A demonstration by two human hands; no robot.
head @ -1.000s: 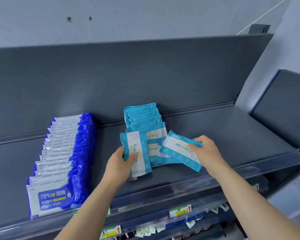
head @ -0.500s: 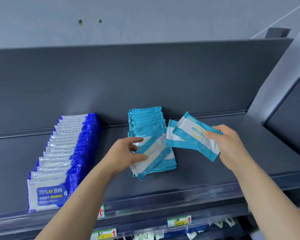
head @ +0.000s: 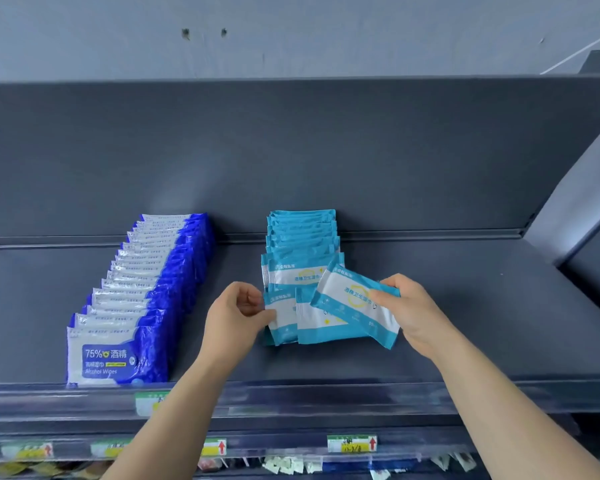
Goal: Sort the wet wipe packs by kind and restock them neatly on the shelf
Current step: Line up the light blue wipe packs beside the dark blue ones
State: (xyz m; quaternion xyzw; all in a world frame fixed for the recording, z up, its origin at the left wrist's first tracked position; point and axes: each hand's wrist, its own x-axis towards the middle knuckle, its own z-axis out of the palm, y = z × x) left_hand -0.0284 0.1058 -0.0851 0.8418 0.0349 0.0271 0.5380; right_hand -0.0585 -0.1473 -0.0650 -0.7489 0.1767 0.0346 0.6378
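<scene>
"75% Alcohol Wipes" on front blue pack (head: 110,358)

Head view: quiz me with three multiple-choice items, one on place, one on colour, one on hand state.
1. The dark blue row stands where from the teal row? A right B left C behind
2. The tilted pack in the right hand is: A yellow B dark blue C teal and white
3. The left hand: A hangs idle B presses the dark blue row C pinches the front teal pack
Answers: 1 B, it sits on the teal row's left; 2 C, teal ends, white middle; 3 C, thumb and fingers grip its left edge.
</scene>
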